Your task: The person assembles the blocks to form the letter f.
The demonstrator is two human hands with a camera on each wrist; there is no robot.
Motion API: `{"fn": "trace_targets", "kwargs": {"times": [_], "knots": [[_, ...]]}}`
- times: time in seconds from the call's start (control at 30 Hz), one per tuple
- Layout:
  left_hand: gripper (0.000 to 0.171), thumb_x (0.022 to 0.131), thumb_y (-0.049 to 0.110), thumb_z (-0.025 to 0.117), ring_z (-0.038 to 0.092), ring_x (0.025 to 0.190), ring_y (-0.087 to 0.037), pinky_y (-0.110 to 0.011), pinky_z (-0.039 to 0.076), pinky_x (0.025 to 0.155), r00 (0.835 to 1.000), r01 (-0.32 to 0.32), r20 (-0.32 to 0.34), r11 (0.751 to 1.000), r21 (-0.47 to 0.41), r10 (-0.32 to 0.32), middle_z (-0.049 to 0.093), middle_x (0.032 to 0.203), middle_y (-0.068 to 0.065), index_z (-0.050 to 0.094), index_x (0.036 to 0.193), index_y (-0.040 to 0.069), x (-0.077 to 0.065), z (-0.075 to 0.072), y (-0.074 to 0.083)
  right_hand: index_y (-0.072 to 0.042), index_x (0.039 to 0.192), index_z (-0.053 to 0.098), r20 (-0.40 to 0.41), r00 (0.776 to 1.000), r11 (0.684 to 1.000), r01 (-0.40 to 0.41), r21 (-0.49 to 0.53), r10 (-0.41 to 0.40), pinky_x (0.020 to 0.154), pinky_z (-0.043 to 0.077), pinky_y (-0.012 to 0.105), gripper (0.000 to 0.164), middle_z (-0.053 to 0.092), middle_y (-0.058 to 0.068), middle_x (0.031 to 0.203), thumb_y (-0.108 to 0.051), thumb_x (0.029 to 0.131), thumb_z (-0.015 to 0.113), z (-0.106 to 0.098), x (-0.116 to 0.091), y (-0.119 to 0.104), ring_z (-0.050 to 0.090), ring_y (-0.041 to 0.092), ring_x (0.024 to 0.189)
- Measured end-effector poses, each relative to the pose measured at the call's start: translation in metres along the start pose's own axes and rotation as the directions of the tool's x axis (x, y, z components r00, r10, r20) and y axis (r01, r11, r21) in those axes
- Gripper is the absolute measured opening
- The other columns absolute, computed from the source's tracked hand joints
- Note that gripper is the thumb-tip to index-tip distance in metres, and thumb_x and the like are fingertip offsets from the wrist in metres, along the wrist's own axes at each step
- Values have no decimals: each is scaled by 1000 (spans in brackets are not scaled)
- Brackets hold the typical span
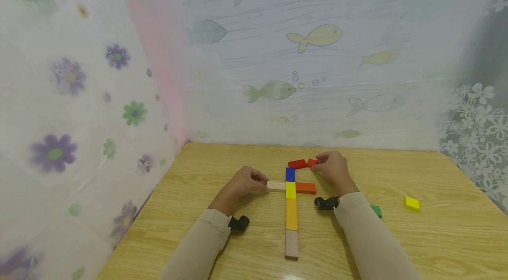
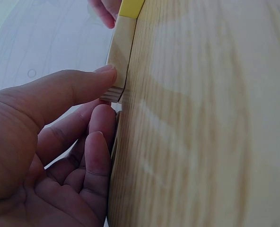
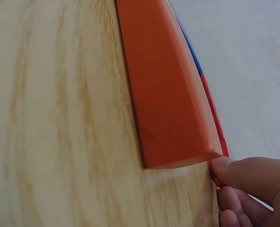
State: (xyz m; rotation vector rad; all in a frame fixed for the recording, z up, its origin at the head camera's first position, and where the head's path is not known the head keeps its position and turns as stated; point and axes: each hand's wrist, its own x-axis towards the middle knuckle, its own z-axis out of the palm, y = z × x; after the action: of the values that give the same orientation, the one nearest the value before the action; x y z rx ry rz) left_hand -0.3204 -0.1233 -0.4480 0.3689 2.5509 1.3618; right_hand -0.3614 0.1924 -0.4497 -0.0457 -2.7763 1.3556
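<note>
Flat coloured blocks lie end to end on the table. A column runs from a brownish block (image 1: 291,244) through an amber block (image 1: 291,214) and a yellow block (image 1: 291,190) to a blue block (image 1: 290,174). Left of the yellow block lies a pale wooden block (image 1: 276,185); my left hand (image 1: 245,182) pinches its outer end, thumb (image 2: 95,85) on it. An orange block (image 1: 306,188) extends to the right of the column. Beyond the blue block, a red block (image 1: 297,164) slants right, and my right hand (image 1: 335,169) pinches a small red block (image 1: 311,163) by its end.
Farther right on the wooden table (image 1: 444,244) lie a loose yellow block (image 1: 412,203) and a green block (image 1: 376,211), partly hidden by the right sleeve. A fish-printed sheet (image 1: 317,72) stands behind the table, a flower-printed one (image 1: 91,108) at left.
</note>
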Motion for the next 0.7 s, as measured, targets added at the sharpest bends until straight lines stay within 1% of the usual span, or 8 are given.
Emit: {"fn": "trace_targets", "kwargs": {"times": [0.13, 0.37, 0.5, 0.7], "knots": [[28, 82, 19, 89, 65, 90, -16, -36, 56, 89, 1000, -7, 0, 1000, -1, 7, 75, 98, 0, 80, 107, 9, 0, 0, -1, 0, 130, 68, -3, 1000, 1000, 10, -4, -10, 108, 49, 52, 47, 71, 21, 124, -17, 89, 83, 0, 0, 1, 64, 38, 118], [28, 83, 18, 88, 66, 89, -15, -35, 56, 88, 1000, -18, 6, 1000, -9, 19, 75, 98, -1, 80, 108, 8, -1, -1, 0, 0, 131, 68, 0, 1000, 1000, -2, 3, 2, 108, 48, 52, 46, 71, 21, 125, -17, 90, 81, 0, 1, 2, 63, 38, 119], [28, 83, 18, 88, 66, 89, -15, -35, 56, 88, 1000, -15, 6, 1000, -17, 15, 75, 98, -1, 80, 108, 8, -2, -1, 1, 1, 129, 68, -7, 1000, 1000, 24, -15, -25, 107, 49, 53, 47, 72, 21, 124, -18, 89, 83, 0, 0, 3, 64, 39, 117], [29, 82, 17, 88, 66, 88, -15, -34, 56, 86, 1000, -13, 4, 1000, -22, 13, 75, 96, -1, 80, 108, 7, -2, -1, 1, 1, 128, 68, -11, 999, 999, 34, -16, -34, 107, 49, 53, 48, 73, 21, 123, -18, 87, 84, 0, -1, 3, 67, 38, 115]]}}
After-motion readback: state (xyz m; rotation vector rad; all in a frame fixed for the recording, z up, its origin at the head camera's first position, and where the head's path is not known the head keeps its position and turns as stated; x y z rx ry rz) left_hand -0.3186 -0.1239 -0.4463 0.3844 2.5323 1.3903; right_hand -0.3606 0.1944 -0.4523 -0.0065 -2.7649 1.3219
